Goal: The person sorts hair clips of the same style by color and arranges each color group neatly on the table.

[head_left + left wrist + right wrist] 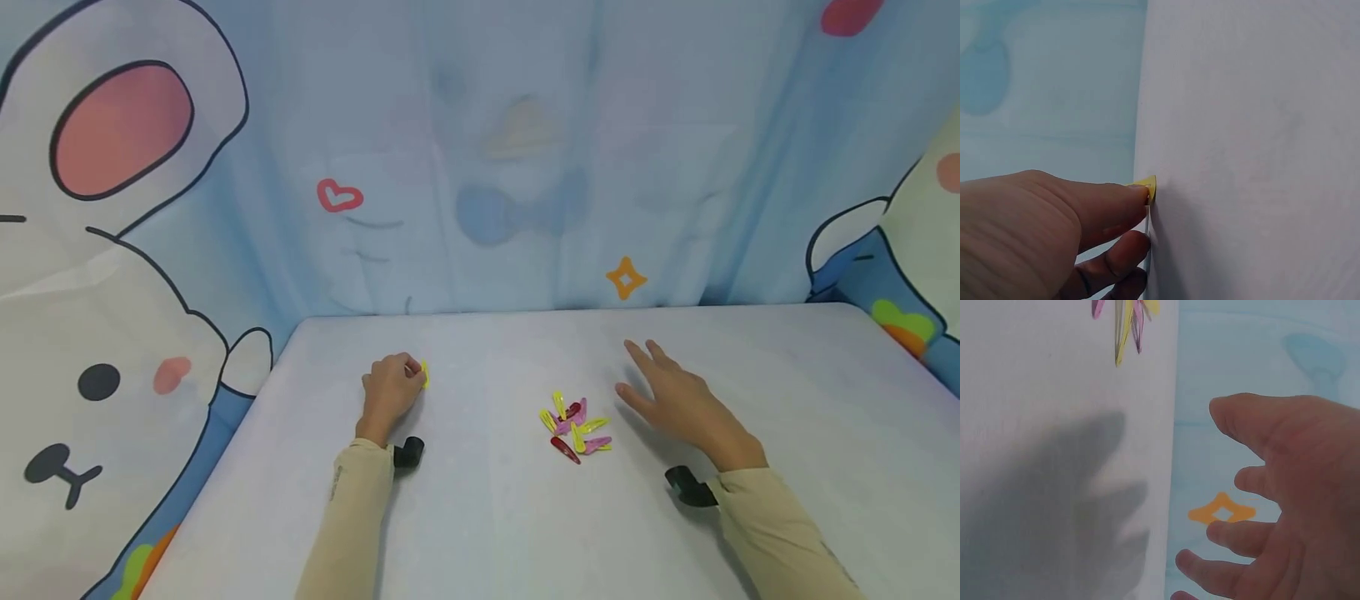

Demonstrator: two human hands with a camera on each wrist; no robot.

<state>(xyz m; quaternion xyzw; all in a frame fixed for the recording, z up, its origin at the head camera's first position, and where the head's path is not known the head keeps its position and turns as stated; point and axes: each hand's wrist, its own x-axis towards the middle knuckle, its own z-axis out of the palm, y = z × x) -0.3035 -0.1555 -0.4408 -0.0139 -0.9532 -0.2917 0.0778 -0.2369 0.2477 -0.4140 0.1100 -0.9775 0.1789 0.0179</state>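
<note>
Between thumb and fingers my left hand pinches a yellow hair clip, at the left of the white table. The left wrist view shows only a corner of this yellow clip past the thumb; the rest is hidden. My right hand hovers to the right of a pile of snap hair clips, fingers spread, touching nothing. In that pile lie yellow clips, pink clips and dark red clips, some overlapping. A few clip ends show at the top of the right wrist view.
The white tabletop reaches back to a light blue curtain printed with cartoon figures. Black wrist cameras sit by both sleeve cuffs. A large printed cartoon animal borders the left side.
</note>
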